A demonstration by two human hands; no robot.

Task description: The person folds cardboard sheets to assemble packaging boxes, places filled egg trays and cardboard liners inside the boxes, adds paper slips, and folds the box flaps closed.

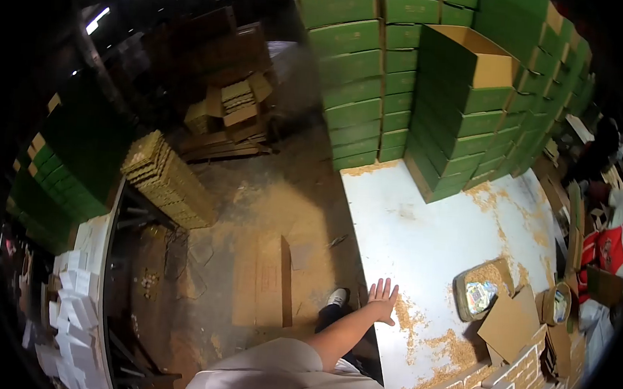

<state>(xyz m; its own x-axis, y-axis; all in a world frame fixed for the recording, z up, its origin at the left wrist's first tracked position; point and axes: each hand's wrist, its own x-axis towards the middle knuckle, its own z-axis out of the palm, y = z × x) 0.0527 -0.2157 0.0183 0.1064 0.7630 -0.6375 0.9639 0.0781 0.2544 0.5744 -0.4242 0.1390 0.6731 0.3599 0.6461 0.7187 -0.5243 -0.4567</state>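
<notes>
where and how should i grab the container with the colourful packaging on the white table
Grip the container by its raised rim, probably from the picture's left: that side lies exposed, facing the left hand, while flat cardboard crowds its lower-right corner.

Left hand [383, 303], 5 o'clock: palm hidden; contact with white surface [423, 237] unclear. Right hand: out of view. Green boxes [342, 71], 12 to 1 o'clock: cut by top edge. Shirt [293, 379], 6 o'clock: cut by bottom edge. Packets [480, 296], 4 o'clock: print illegible.
</notes>
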